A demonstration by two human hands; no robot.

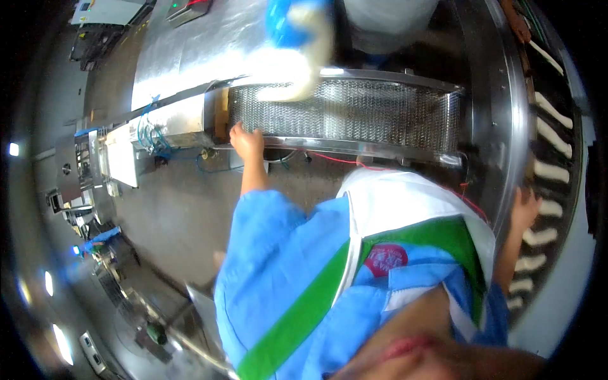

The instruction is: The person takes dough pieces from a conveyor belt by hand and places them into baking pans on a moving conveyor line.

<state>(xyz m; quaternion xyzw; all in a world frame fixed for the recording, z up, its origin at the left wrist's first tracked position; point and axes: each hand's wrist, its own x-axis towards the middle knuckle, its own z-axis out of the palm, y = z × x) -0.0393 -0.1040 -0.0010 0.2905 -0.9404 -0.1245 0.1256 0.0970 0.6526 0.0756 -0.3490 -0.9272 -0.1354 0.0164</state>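
My left hand (248, 144) is at the near edge of a metal mesh conveyor belt (373, 114), by its left end. Its thumb and fingers are apart, and I see nothing held in them. Off to the right, my right hand (524, 210) reaches to a dark belt carrying several pale, dough-like strips (553, 171). Those fingers look spread beside a strip; whether they touch it is unclear. Over the mesh hangs a long, curved white piece (307, 73), smeared by motion. A blurred blue shape (283, 24), perhaps a glove, touches its upper part.
A shiny steel table (190, 47) stands beyond the mesh conveyor. A large whitish container or bag (389, 22) is at the top. Blue tubing (149, 130) and a red cable (335, 157) run along the conveyor's near side. Machinery stands at the far left.
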